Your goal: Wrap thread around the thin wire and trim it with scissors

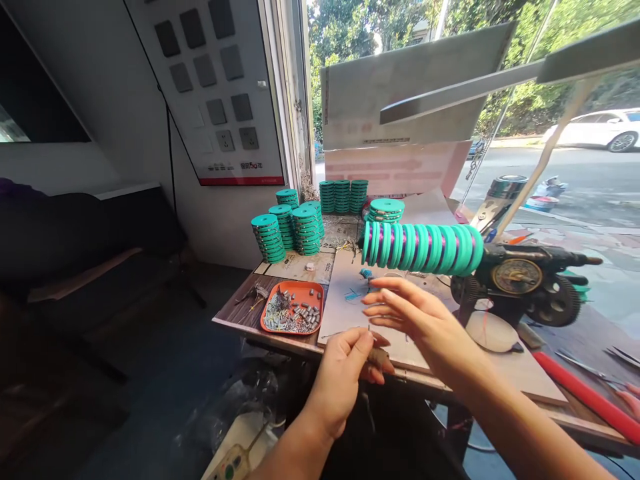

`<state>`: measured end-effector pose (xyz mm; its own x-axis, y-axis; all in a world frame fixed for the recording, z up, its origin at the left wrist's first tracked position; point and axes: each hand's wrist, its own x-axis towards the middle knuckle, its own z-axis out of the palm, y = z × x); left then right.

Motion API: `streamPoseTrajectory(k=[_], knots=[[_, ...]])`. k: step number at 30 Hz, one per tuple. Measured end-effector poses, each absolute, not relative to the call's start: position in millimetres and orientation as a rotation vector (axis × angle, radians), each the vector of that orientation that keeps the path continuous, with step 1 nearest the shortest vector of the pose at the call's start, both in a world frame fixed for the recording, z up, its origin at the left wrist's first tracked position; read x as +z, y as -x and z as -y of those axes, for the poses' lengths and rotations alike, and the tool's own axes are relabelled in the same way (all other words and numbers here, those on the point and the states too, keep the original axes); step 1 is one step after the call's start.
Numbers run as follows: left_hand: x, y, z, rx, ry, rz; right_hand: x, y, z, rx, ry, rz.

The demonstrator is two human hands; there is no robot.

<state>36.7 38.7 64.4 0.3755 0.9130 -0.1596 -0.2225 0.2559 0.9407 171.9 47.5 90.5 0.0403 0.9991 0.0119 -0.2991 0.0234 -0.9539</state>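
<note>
My left hand (343, 370) is closed in a pinch at the table's front edge, thumb against the fingers. A thin dark tip shows above its thumb, and something brownish shows at its fingers; I cannot make out what it holds. Just right of it and slightly higher, my right hand (413, 313) has its fingers stretched out, with nothing visible in them. Above both hands a row of green spools (420, 249) with purple wire between the discs sits on the shaft of a hand-winding machine (520, 275) with dark gears.
An orange tray (264, 319) of small metal parts stands left of my hands. Stacked green spools (306, 230) stand behind it. At right lie scissors (590, 370) and a red bar (585, 393). A grey lamp-like arm (465, 90) reaches over the table.
</note>
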Motion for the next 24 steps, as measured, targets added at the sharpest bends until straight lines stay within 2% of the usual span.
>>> streamPoseTrajectory(k=[4, 10, 24], knots=[[58, -43, -40, 1.008, -1.073, -0.869, 93, -149, -72, 1.525, 0.775, 0.711], [48, -50, -34, 1.124, -1.039, -0.898, 88, -139, -76, 1.498, 0.701, 0.631], [51, -42, -10, 0.996, -0.791, -0.918, 85, -136, -73, 1.457, 0.693, 0.609]])
